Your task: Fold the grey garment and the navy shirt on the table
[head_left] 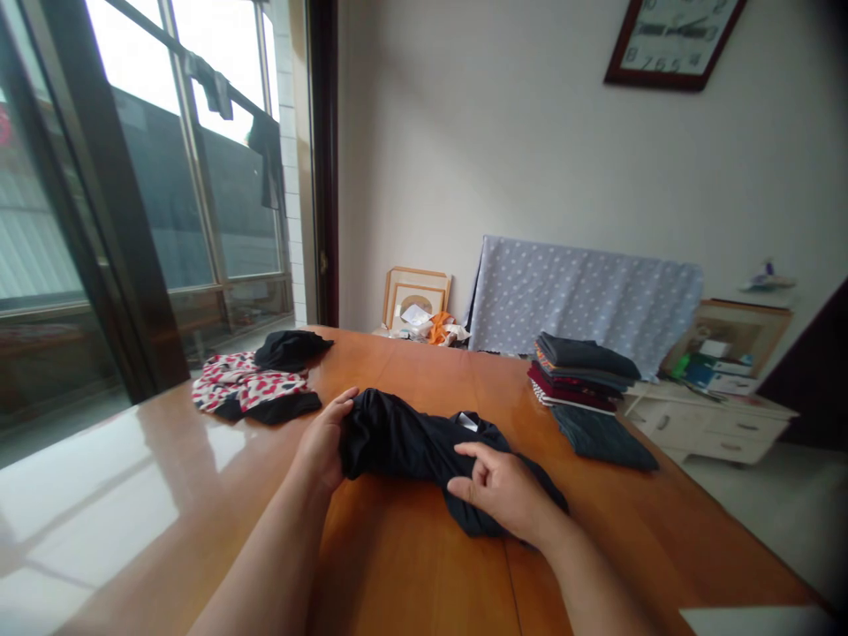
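A dark, rumpled garment (411, 446) lies bunched across the wooden table in front of me, with a small white label near its middle. Its exact kind is hidden by the folds. My left hand (328, 442) grips the garment's left end, thumb on the near side. Over the right half of the cloth is my right hand (494, 486), its thumb and forefinger apart and the other fingers curled. Nothing shows between those two fingers; whether they touch the cloth I cannot tell.
Folded clothes (576, 375) form a stack at the right of the table (397, 565). A black-and-patterned garment heap (252, 384) lies at the left. Beyond the table are a dotted cloth (583, 291), a white cabinet (715, 420) and picture frames (417, 296).
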Available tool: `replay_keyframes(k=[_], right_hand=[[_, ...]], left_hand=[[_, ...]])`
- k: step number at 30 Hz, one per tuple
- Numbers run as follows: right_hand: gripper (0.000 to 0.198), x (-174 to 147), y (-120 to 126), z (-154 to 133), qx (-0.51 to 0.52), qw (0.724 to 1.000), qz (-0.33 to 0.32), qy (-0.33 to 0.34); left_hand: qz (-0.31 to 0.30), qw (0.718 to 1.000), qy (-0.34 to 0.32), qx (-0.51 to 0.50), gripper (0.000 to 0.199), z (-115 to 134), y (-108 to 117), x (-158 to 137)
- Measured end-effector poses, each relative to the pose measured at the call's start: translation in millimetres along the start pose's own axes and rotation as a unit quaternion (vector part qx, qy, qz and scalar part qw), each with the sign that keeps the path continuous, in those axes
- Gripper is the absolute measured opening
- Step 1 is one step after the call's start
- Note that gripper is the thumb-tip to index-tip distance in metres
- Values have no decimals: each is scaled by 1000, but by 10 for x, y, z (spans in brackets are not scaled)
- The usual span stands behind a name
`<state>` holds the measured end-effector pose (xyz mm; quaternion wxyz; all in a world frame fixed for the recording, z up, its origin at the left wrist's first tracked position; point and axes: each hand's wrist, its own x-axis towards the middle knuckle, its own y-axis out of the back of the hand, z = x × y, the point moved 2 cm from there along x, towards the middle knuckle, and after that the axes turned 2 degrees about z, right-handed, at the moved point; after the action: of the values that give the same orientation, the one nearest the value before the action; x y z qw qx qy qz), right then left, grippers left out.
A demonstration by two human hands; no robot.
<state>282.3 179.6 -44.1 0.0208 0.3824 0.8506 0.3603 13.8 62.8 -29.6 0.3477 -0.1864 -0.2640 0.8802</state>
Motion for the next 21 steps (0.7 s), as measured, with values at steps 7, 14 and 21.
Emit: replay_keyframes(k=[7,14,21], right_hand=[[25,94,-36,103,-75,993,81,44],[36,83,327,54,309,926,216,-29],[44,96,544,183,358,893,254,-99]], left_hand=[[-40,999,9,-22,51,34,-8,-17],[-116,992,33,-41,45,113,-83,-178],[-157,978,-13,135,53,11,-99,-156]])
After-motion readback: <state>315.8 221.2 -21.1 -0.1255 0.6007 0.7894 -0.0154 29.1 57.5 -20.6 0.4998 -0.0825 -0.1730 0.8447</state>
